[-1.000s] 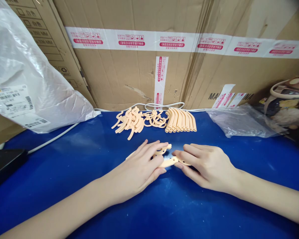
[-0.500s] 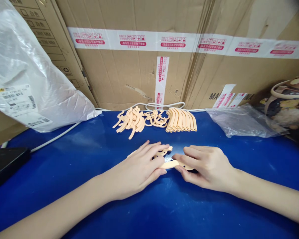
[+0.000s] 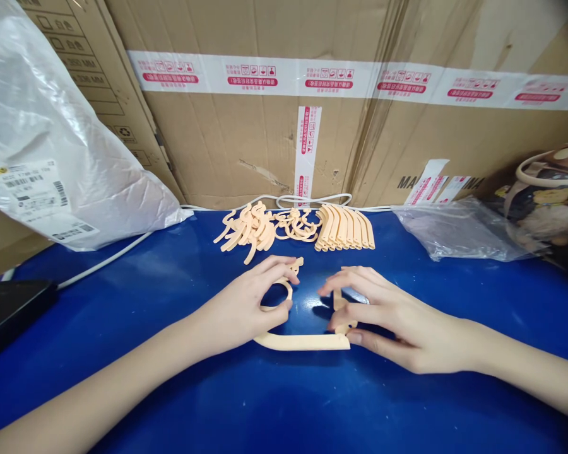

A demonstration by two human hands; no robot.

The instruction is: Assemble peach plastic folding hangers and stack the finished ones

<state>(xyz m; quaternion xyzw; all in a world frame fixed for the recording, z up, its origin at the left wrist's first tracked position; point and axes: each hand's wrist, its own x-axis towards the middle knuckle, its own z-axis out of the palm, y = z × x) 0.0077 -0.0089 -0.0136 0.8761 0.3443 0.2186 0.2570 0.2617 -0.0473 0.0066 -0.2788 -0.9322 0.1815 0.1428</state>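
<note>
Parts of a cream plastic folding hanger lie between my hands on the blue tabletop. My left hand (image 3: 246, 302) curls its fingers and thumb around the curved hanger hook (image 3: 289, 291), whose flat end with small holes shows beyond the fingertips. A long hanger arm (image 3: 307, 342) stretches from under my left hand toward my right. At its right end, my right hand (image 3: 388, 321) grips another hanger arm (image 3: 344, 328) with a dark hole, its thumb near the joint. My right fingers cover much of that part.
Behind my hands lie a pile of short curved pieces (image 3: 250, 230), a heap of hooks (image 3: 297, 226) and a row of arms (image 3: 344, 228). A clear plastic bag (image 3: 459, 230) is at right; a white bag (image 3: 76, 157) and black device (image 3: 14, 315) at left. Cardboard boxes (image 3: 246, 139) stand behind.
My hands have moved apart and the hanger parts have turned. The long arm now lies nearer to me, and the hook's curve shows inside my left hand. My right fingers have spread.
</note>
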